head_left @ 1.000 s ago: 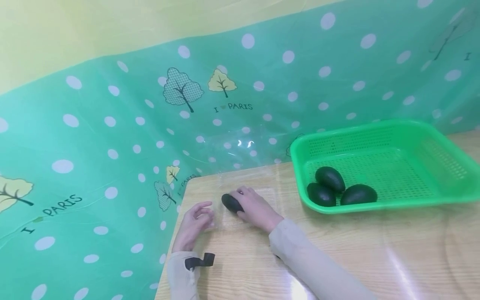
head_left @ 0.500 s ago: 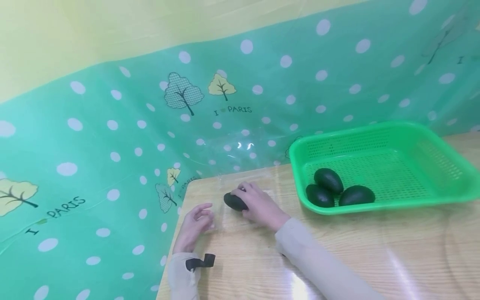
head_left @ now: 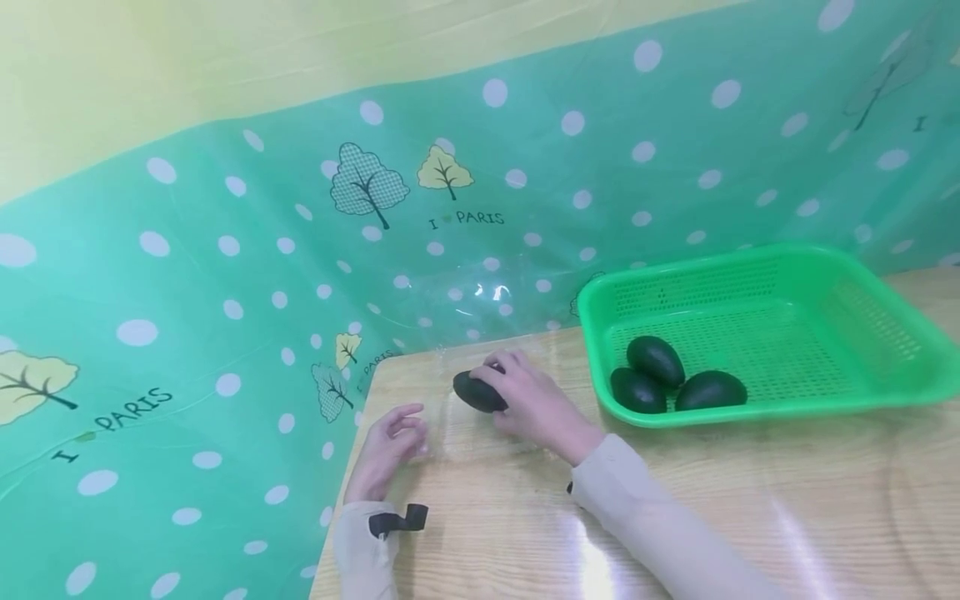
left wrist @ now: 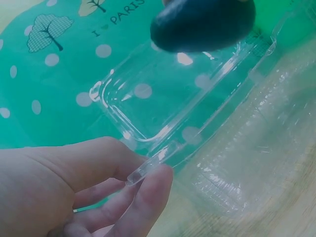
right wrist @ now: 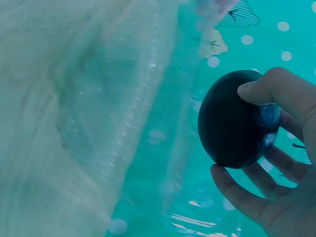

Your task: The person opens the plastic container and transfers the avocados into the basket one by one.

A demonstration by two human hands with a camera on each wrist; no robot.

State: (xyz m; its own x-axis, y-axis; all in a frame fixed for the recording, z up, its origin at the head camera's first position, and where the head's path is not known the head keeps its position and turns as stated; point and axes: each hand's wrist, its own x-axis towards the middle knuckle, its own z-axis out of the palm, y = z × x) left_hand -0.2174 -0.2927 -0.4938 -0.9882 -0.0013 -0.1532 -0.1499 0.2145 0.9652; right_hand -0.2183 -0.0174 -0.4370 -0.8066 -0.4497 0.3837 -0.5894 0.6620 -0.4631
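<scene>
A dark avocado [head_left: 478,392] is held in my right hand [head_left: 536,408], its fingers and thumb curled round one end. The right wrist view shows the same avocado [right wrist: 232,123] between thumb and fingertips. Below it lies a clear plastic clamshell box [left wrist: 222,177], hard to make out in the head view. The box's lid [left wrist: 116,116] stands raised behind, against the green sheet. My left hand [head_left: 386,450] stays at the left side; in the left wrist view its thumb and fingers pinch the edge of the clear plastic.
To the right stands a green plastic basket [head_left: 795,333] with three dark avocados [head_left: 655,360] grouped in its left front corner. A green dotted sheet [head_left: 247,333] covers the wall behind and beside the wooden table [head_left: 517,533].
My right hand has moved slightly right and away from me with the avocado in its grip. My left hand has stayed in place. The head view has tilted a little.
</scene>
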